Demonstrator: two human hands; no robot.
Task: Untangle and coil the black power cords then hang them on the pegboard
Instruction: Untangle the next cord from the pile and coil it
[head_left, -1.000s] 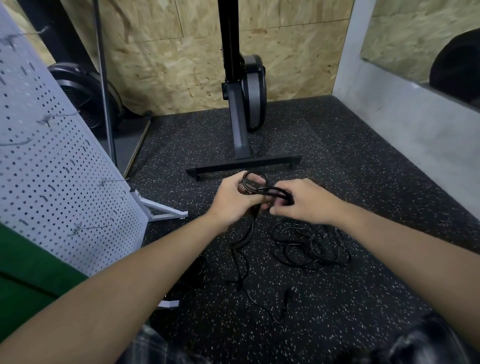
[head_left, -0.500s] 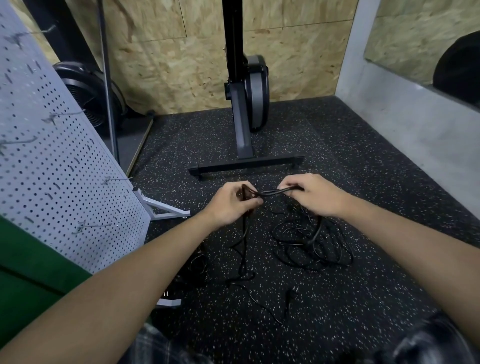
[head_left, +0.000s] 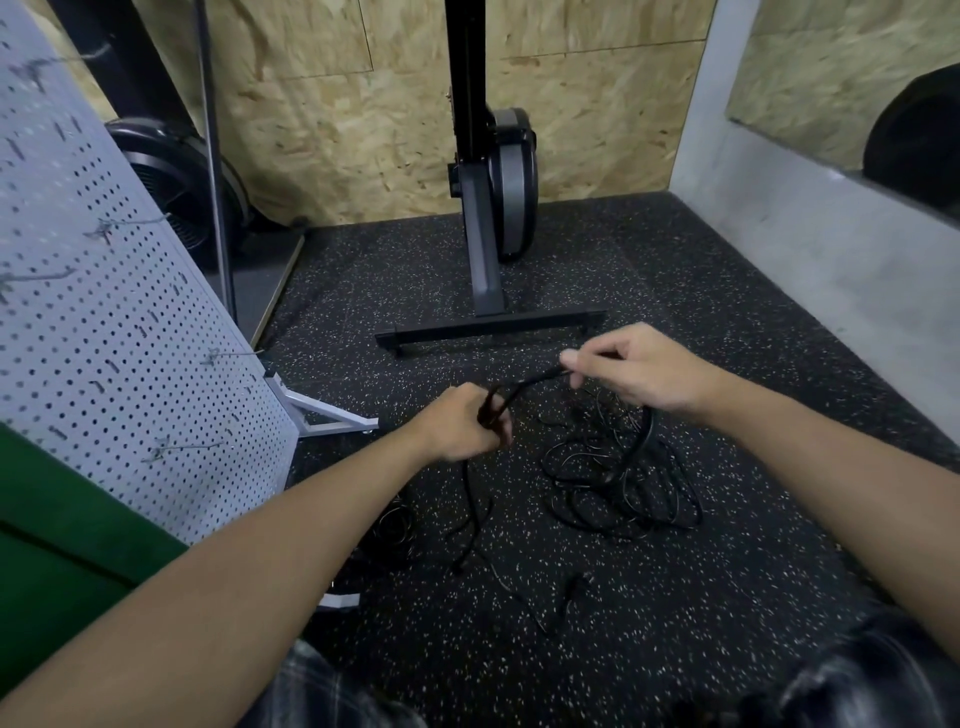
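**Position.** The pegboard (head_left: 104, 322) leans at the far left. Its hooks (head_left: 228, 354) are bare, so nothing is hung yet. The left hand (head_left: 462, 423), at centre, is fisted round the cord (head_left: 530, 382). The strand looks doubled inside the curled fingers, and a tail drops to the floor (head_left: 727, 597) beneath. The cord runs in a shallow arch to the right hand (head_left: 639, 371), which pinches it between thumb and fingertips. From there it falls into the tangle (head_left: 618, 478), a loose heap of thin black loops on the floor just near of the right hand. A loose plug end (head_left: 571, 592) lies nearer again, apart from the heap.

**Handling, as judged.** The cord is light, limp and sheathed, and not fragile. It is likely to keep its kinks and snag on neighbouring loops. It is best taken near a plug end and fed hand over hand. Hauling from mid-heap would probably tighten the knots.

**Change.** A second ago both hands met over a small loop, and half a second ago they had begun to part. Now the right hand sits farther right and higher, and the span between the hands is longer. The tangle appears little altered.
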